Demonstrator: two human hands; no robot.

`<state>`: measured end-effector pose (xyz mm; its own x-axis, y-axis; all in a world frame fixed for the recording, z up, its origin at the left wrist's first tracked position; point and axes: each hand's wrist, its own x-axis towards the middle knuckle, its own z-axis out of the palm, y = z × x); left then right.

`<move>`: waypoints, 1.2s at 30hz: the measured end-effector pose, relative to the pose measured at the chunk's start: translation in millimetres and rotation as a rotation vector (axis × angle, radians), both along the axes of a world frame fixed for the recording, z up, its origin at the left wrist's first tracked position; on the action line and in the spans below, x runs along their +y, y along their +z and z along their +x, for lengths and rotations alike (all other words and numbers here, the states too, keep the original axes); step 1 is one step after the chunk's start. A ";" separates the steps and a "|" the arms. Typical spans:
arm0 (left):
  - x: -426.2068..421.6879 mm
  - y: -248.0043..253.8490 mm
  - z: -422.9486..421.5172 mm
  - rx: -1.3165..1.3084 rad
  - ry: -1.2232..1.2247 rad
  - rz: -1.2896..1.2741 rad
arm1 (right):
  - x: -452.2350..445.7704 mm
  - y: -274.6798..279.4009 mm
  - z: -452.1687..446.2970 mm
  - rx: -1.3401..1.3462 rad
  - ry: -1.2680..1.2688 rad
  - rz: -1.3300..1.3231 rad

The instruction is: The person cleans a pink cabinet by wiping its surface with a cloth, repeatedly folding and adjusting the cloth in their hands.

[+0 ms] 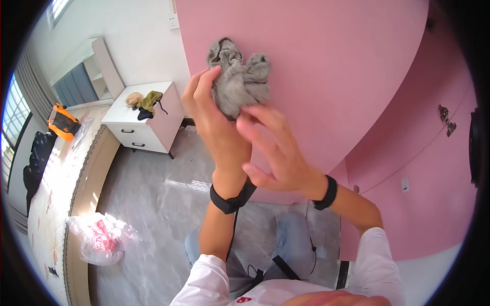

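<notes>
A crumpled grey fluffy cloth (240,81) is in front of a large pink panel (316,66). My left hand (208,109) grips the cloth from its left and lower side, with its fingertips along the cloth's left edge and the palm partly hidden. Just below and to the right, my right hand (273,148) has its fingers apart and a little blurred by motion. The fingertips of that hand are close to the cloth's lower edge; whether they touch it I cannot tell. Both wrists wear black bands.
To the left, a white nightstand (148,127) carries a green and black cloth item (150,103) and a beige bundle (133,99). A bed (51,204) holds an orange and black bag (64,123). On the floor beside it lies a plastic bag (102,239).
</notes>
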<state>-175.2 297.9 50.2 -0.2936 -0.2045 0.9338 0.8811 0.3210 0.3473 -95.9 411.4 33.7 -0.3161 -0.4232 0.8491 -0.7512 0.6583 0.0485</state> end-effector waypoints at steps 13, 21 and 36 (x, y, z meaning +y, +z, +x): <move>33.9 24.3 51.1 0.050 -0.115 -0.304 | 25.2 16.6 31.1 -0.044 -0.162 -0.546; 126.0 -7.2 84.5 0.200 -0.195 -0.328 | 87.9 2.8 96.1 -0.049 -0.633 -0.708; 141.0 -33.2 107.9 0.229 -0.457 -0.304 | 95.4 -33.8 88.6 0.096 -0.610 -0.985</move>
